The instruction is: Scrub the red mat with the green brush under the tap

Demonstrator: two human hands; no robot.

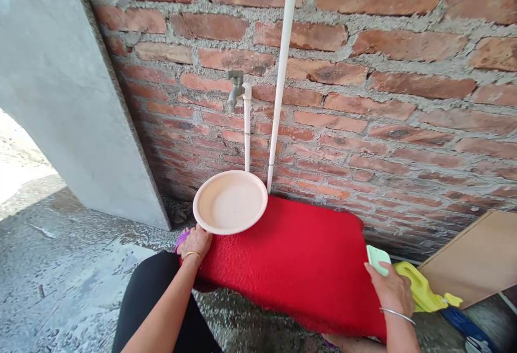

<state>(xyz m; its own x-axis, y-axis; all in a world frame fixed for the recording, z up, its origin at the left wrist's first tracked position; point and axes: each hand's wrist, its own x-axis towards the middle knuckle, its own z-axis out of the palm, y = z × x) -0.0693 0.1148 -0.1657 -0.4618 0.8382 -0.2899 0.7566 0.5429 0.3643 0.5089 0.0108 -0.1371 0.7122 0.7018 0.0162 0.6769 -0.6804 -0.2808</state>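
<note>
Red cloth (291, 267) is spreading over a low oblong support, its front edge hanging down above the wet floor (72, 283). At its left end, a pale pink basin (230, 202) is sitting over the back corner, below a grey tap (235, 91) that is jutting from a short white pipe (247, 132). The left hand (196, 244) is resting at the cloth's left edge, just beside the basin's near rim; its fingers are bending there, but whether they are gripping the cloth cannot be told. The right hand (391, 285) is gripping a mint-green block (378, 258), thumb and fingers wrapping its sides, at the cloth's right edge; whether the block is touching the fabric is unclear. A gold bangle (193, 256) is circling the left wrist and a silver one (398, 315) the right. Just beyond the right hand, a yellow container (416, 285) is lying near a brown board (472, 256), which is leaning at a slant. Behind everything, a brick wall (422, 84) is rising, with a tall white pipe (280, 83) running up it, while a grey slab (60, 73) is leaning at the left
</note>
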